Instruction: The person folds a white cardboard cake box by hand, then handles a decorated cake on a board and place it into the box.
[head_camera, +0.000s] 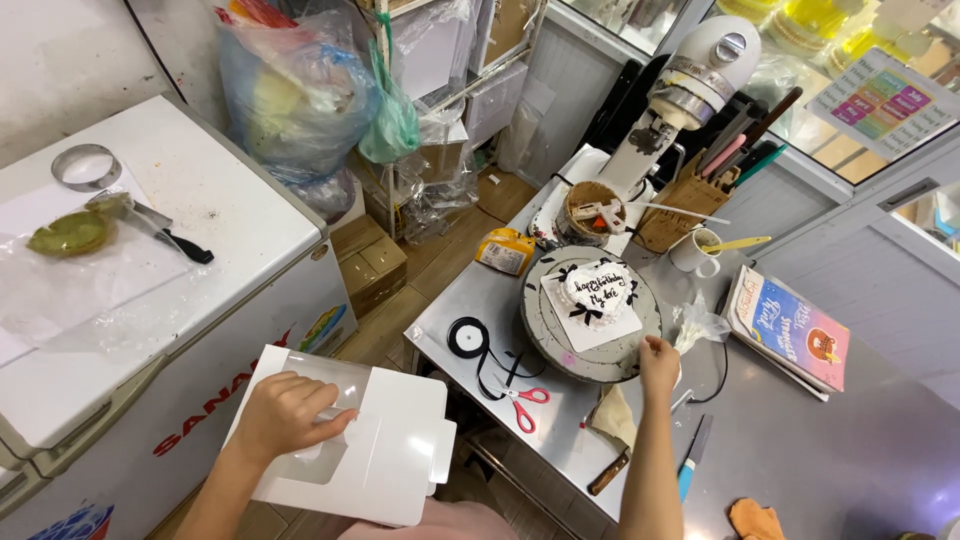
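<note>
Cake (594, 295), one, heart-shaped and white with dark bows, sits on its white board on the grey turntable (545, 335) on the steel bench (800, 450). The right hand (658, 362) rests on the turntable's near rim, fingers curled together, seemingly gripping nothing. The left hand (285, 412) clamps one flat white cake box (385, 450) held off the bench. Boxing looks close; the box needs folding first. One pair of red scissors (524, 400), one ribbon spool (467, 337) lie nearby.

Red-handled scissors (524, 401) and a black ribbon spool (467, 337) lie left of the right fingers, a book (790, 330) to their right
</note>
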